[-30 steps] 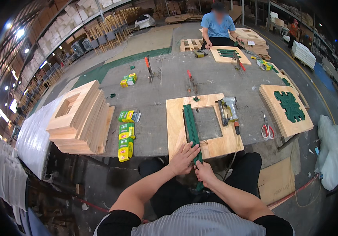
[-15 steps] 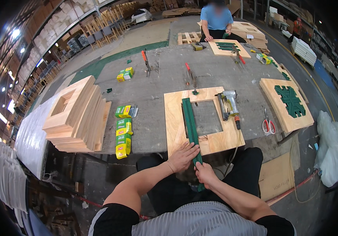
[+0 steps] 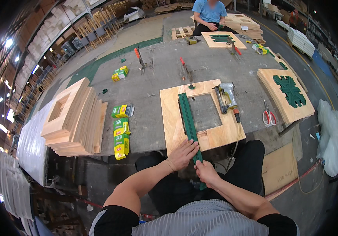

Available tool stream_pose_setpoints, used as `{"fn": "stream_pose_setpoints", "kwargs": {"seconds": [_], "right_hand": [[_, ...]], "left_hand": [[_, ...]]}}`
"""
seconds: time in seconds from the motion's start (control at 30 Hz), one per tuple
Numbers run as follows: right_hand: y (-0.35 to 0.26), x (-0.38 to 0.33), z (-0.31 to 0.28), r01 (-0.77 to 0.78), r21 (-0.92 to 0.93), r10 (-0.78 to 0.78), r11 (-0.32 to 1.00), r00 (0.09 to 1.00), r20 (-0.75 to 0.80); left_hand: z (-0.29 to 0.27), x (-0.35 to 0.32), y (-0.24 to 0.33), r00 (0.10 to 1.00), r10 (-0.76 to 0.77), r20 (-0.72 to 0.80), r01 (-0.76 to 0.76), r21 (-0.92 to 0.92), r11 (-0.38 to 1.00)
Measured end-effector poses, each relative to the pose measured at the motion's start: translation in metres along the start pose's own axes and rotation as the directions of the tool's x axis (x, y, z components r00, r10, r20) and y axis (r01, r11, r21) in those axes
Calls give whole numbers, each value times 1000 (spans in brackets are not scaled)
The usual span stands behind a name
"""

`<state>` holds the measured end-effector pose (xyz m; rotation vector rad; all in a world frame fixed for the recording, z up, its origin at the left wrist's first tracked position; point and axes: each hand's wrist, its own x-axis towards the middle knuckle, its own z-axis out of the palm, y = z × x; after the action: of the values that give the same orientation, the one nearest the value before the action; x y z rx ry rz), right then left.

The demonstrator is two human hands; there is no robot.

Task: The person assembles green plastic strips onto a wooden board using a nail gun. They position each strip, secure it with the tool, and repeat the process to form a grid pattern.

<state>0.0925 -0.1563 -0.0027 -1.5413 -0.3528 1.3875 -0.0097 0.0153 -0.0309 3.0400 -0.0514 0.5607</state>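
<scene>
Green webbing [image 3: 188,122], left hand [image 3: 182,155] flat atop, right hand [image 3: 207,172] gripping it, 1 frame [image 3: 170,114] beneath, 1 pneumatic gun [image 3: 228,94]

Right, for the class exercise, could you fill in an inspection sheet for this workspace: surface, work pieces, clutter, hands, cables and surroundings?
Surface: grey tabletop, scuffed with pale marks.
Work pieces: plywood frame at the near edge; green strap laid along the left side of its opening.
Clutter: pneumatic stapler on the frame's right side; scissors farther right; yellow-and-green cartons to the left; red-handled pliers beyond the frame.
Hands: left hand spread over the strap; right hand gripping it nearer the body.
Cables: pale hose runs from the stapler past the near edge.
Surroundings: stacked wooden frames at left; co-worker in blue across the table.
</scene>
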Motion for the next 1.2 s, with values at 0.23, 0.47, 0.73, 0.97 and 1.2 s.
{"fn": "stream_pose_setpoints", "kwargs": {"seconds": [0.23,0.47,0.73,0.97,1.2], "right_hand": [[1,-2,1,-2,16,2,1000,1000,-15],[11,4,-1,66,-42,-67,997,997,-25],[36,17,-12,101,-92,-102,991,995,-6],[60,51,-23,159,-205,-156,966,987,31],[77,98,-28,391,-70,-373,918,909,187]], "left_hand": [[0,1,-1,1000,13,-16,-13,-11,1000],[2,0,-3,998,30,-58,-29,9,1000],[3,-1,-5,999,26,-48,-27,-7,1000],[-2,1,-9,999,34,-17,-35,-64,997],[-21,-12,33,999,42,6,-36,-428,903]]}}
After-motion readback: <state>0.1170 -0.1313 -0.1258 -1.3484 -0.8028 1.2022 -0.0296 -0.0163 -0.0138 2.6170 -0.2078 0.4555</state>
